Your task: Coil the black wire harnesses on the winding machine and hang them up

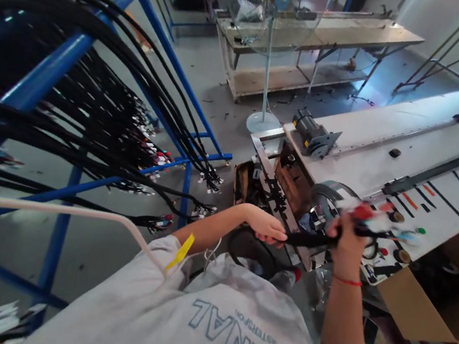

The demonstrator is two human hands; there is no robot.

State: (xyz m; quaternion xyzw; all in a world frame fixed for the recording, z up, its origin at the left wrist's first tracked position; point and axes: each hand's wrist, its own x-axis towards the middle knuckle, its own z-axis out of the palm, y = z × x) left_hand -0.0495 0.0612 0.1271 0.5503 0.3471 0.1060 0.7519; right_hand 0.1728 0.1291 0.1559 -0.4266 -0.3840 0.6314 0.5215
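A black cable harness (310, 240) stretches between my two hands in front of my body. My left hand (265, 226) is closed around its sleeved part. Near the other end, my right hand (348, 240) grips the harness just behind a bunch of connectors (365, 212) in red, white and blue, blurred by motion. Behind my hands stands a machine at the table's end, with a round dark wheel (330, 197) partly covered by the connectors. A dark loop hangs below my left hand, close to my body.
On the left, a blue rack (85, 50) carries many black harnesses (105, 100). The white worktable (393, 128) with a motor (310, 129) runs off to the right. An open cardboard box (417, 309) sits at the right. A standing fan (269, 56) and another table (342, 38) are farther back.
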